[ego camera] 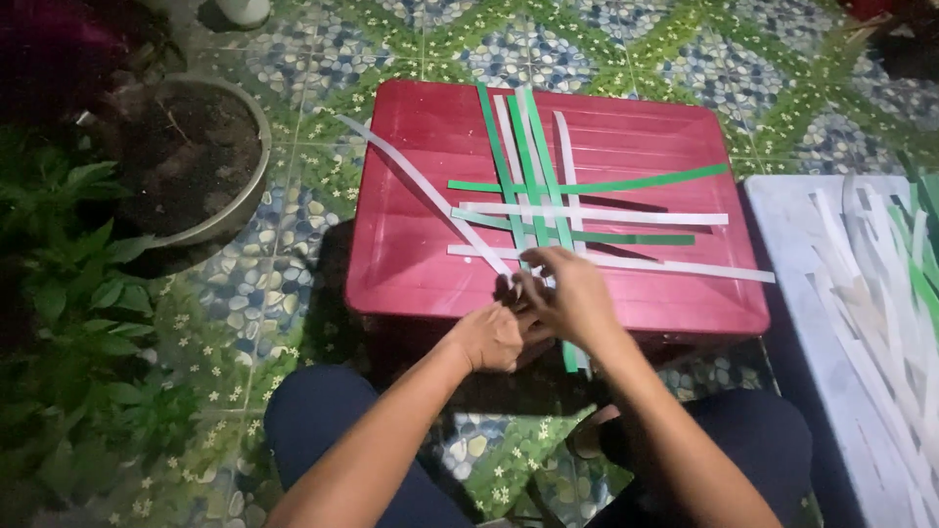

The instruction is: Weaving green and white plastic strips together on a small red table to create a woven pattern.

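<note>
- Where the head view looks down, a red box [411,244] sits on the patterned tile floor [665,68], and every place below is told from that box.
- On the lid lies a weave [548,205] of green and white strips: several run from the far edge toward the near edge, and others cross them from the middle toward the right edge.
- One long white strip [411,176] slants from beyond the far-left corner down to the near edge, where the hands meet.
- The left hand [486,337] is at the near edge, fingers curled around the strip ends; exactly which strip it pinches I cannot tell, since the picture is blurred there.
- The right hand [572,298] is just beside it, touching it, fingers bent down onto the near ends of the weave; whether it grips one I cannot tell.
- Some strip ends hang over the near edge between the forearms.
- Right of the box stands a pale board [812,323] with a heap of loose strips [900,274], white and green.
- Left of the box is a round pot [249,186] of soil, and further left are leafy plants [78,293].
- Near of the box, the person's knees [323,411] in dark trousers frame the arms.
</note>
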